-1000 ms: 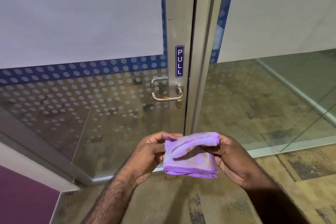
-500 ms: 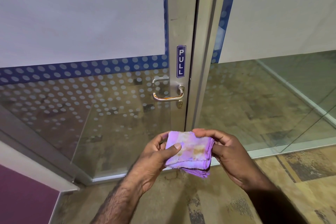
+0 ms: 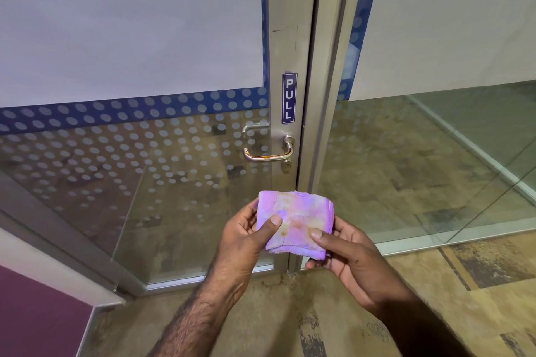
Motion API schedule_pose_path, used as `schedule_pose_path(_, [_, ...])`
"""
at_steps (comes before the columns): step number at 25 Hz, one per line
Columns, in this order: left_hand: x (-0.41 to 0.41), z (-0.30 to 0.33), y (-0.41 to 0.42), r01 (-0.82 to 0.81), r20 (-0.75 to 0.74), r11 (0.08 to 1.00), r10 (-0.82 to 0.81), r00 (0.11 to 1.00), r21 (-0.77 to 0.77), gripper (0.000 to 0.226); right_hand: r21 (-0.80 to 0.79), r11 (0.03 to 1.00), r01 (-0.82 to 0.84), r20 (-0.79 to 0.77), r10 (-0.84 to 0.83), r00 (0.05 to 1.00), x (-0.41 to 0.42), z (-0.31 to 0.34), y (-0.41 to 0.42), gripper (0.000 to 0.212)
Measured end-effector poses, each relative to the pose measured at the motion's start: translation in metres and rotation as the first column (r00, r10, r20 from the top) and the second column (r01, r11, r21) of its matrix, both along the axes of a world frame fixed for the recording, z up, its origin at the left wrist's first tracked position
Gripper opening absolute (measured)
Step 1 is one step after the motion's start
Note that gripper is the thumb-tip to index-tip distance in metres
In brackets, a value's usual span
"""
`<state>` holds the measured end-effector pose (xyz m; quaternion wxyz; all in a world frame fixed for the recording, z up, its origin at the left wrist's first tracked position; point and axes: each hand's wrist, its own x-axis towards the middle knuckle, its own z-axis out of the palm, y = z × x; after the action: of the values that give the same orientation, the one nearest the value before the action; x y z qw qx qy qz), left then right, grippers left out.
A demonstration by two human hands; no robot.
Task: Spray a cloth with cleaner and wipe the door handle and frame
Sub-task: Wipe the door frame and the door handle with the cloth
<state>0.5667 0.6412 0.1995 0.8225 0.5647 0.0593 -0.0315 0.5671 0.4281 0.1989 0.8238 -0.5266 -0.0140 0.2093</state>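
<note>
A folded purple cloth with brownish stains on its top face is held flat between both hands, below the door handle. My left hand grips its left edge with the thumb on top. My right hand holds its lower right corner, thumb pressed on the cloth. The metal lever door handle sits on the aluminium door frame, with orange smears along its bar and a keyhole just under it. No spray bottle is in view.
A blue PULL sticker is stuck on the frame above the handle. Glass panels with frosted film and dots stand on both sides. A purple wall is at the lower left. Patterned carpet lies underfoot.
The cloth was refolded: the upper flap was laid down, and its stained face is turned up. Both hands shifted grip and rose slightly toward the handle.
</note>
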Motion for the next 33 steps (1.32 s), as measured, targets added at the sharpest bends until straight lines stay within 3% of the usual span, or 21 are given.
schedule_pose_path(2, [0.000,0.000,0.002,0.048,-0.039,0.998,-0.049,0.998,-0.032,0.052,-0.032,0.998,0.062,0.003,-0.062,0.998,0.005,-0.001,-0.001,0.047])
schedule_pose_path(5, [0.001,-0.001,0.005,0.125,-0.127,0.987,-0.138,0.982,-0.105,0.058,-0.008,0.993,0.115,0.015,-0.115,0.993,0.012,-0.003,-0.002,0.054])
schedule_pose_path(9, [0.005,0.005,0.001,0.110,-0.146,0.960,-0.151,0.978,-0.257,0.058,0.211,0.970,0.123,0.129,-0.152,0.980,0.015,-0.004,-0.001,0.056])
schedule_pose_path(12, [0.012,0.011,-0.014,0.035,-0.158,0.910,-0.109,0.981,-0.412,0.060,0.210,0.973,0.096,0.299,-0.157,0.941,0.014,-0.009,0.013,0.098])
schedule_pose_path(13, [0.014,0.010,-0.022,0.014,-0.170,0.904,-0.095,0.981,-0.426,0.059,0.183,0.975,0.125,0.313,-0.179,0.933,0.013,-0.011,0.020,0.101])
schedule_pose_path(17, [0.022,0.007,-0.048,-0.043,-0.237,0.952,-0.031,0.971,-0.303,0.044,0.214,0.957,0.196,0.231,-0.245,0.942,0.023,-0.008,0.045,0.086])
schedule_pose_path(19, [0.030,0.005,-0.049,-0.036,-0.220,0.974,-0.014,0.975,-0.223,0.042,0.193,0.945,0.263,0.171,-0.296,0.940,0.035,-0.008,0.054,0.066])
schedule_pose_path(21, [0.042,0.002,-0.042,0.031,-0.185,0.999,-0.038,0.982,-0.043,0.049,0.198,0.915,0.352,0.078,-0.373,0.925,0.053,-0.008,0.058,0.050])
schedule_pose_path(23, [0.054,-0.006,-0.026,0.047,-0.144,0.969,-0.012,0.990,0.244,0.070,0.231,0.888,0.398,0.073,-0.424,0.903,0.075,-0.006,0.056,0.042])
schedule_pose_path(25, [0.069,-0.017,0.002,-0.063,0.005,0.815,0.074,0.997,0.576,0.073,0.150,0.905,0.397,0.224,-0.423,0.878,0.103,-0.003,0.044,0.034])
schedule_pose_path(27, [0.087,-0.029,0.044,-0.275,0.272,0.530,0.087,0.958,0.802,0.062,-0.036,0.927,0.373,0.467,-0.314,0.827,0.133,-0.001,0.028,0.037])
schedule_pose_path(30, [0.127,-0.039,0.113,-0.586,0.598,0.145,-0.051,0.800,0.797,0.055,-0.359,0.836,0.415,0.688,-0.064,0.723,0.178,-0.006,0.014,0.050])
schedule_pose_path(33, [0.165,-0.044,0.162,-0.690,0.670,-0.100,-0.175,0.721,0.717,0.064,-0.553,0.613,0.564,0.816,0.262,0.515,0.210,-0.014,0.017,0.059])
